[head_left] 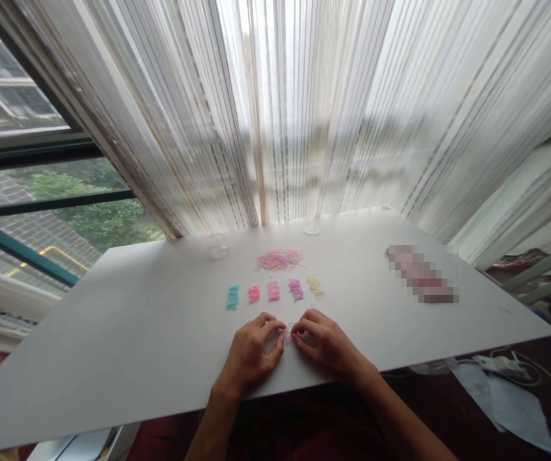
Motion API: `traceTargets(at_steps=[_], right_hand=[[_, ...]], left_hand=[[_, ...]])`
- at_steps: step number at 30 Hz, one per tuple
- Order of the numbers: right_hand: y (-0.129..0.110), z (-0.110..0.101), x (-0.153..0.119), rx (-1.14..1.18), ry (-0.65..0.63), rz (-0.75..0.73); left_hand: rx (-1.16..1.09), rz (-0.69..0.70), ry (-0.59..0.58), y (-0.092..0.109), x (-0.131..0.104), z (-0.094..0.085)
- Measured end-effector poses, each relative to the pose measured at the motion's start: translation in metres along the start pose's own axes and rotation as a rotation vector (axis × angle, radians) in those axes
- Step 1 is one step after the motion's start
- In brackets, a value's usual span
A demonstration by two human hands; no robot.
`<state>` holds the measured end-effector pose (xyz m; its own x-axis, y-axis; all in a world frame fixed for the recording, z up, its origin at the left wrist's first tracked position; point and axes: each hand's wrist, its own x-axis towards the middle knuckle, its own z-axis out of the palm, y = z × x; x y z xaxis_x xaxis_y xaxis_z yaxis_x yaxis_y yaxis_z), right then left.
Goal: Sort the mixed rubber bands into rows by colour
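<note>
Near the front edge of the white table [169, 346], my left hand [256, 351] and my right hand [326, 342] almost meet at the fingertips. Both are pinched around small pinkish strands [287, 337] lying between them; which strand each holds is too small to tell. Beyond my hands, small bundles of short pieces lie in a row: blue [233, 298], coral pink [254, 294], pink [274, 291], purple [295, 289] and pale yellow [315, 286]. Behind the row is a loose pile of mixed pastel strands [279, 258].
Two clear round containers [218, 246] [311, 227] stand toward the back of the table. A blurred-out reddish item [422, 274] lies at the right. Striped sheer curtains [304, 115] hang behind the table, with an uncovered window at the left.
</note>
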<state>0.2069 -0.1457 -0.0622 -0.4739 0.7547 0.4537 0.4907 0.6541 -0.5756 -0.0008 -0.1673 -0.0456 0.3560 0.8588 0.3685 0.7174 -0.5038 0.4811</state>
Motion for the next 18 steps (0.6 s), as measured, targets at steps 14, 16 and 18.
traceTargets(at_steps=[14,16,18], right_hand=[[0.0004,-0.0015,-0.0011,0.104,0.054,0.010],[0.0012,-0.0011,-0.0012,0.106,0.062,0.003],[0.0020,-0.0006,-0.0013,0.108,0.068,0.002]], left_hand=[[-0.063,0.009,0.066,-0.0024,-0.0021,-0.0003],[-0.063,0.013,0.071,-0.0036,-0.0025,0.0002],[-0.063,0.019,0.079,-0.0046,-0.0029,0.0007]])
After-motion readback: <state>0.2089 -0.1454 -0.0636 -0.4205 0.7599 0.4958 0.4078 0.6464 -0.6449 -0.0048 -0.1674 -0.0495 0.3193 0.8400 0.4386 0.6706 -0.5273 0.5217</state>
